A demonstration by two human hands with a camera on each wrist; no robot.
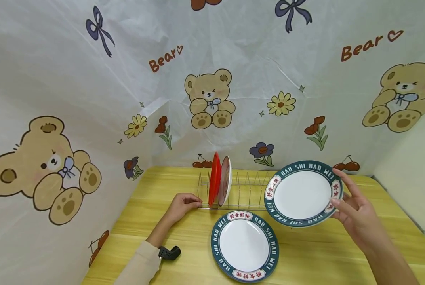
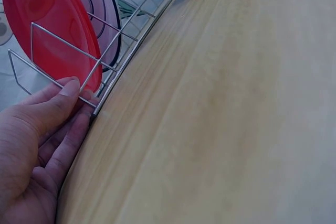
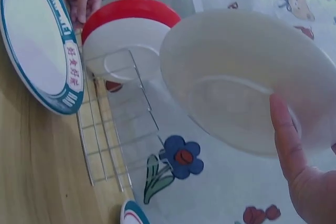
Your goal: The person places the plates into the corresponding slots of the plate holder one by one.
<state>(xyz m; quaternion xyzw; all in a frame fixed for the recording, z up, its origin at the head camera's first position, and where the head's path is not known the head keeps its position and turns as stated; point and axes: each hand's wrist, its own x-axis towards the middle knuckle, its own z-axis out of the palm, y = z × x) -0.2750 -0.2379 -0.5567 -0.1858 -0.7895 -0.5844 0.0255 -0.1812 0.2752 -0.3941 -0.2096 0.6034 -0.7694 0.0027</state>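
Observation:
At the left end of a wire dish rack [image 1: 249, 206], my left hand [image 1: 181, 206] pinches the corner wire between thumb and fingers, seen close up in the left wrist view. My right hand [image 1: 358, 219] grips the right edge of a white plate [image 1: 301, 194] with a green lettered rim, thumb on its face. That plate is raised and tilted in front of the rack's right part; its pale underside [image 3: 231, 77] faces the right wrist camera. A red plate [image 1: 215, 180] and a pinkish plate [image 1: 225, 181] stand upright side by side in the rack's left slots.
A second green-rimmed plate [image 1: 245, 246] lies face up on the wooden table [image 1: 183, 253], in front of the rack. Low in the right wrist view shows part of another plate [image 3: 132, 214]. A cloth [image 1: 248, 79] printed with bears hangs behind the table.

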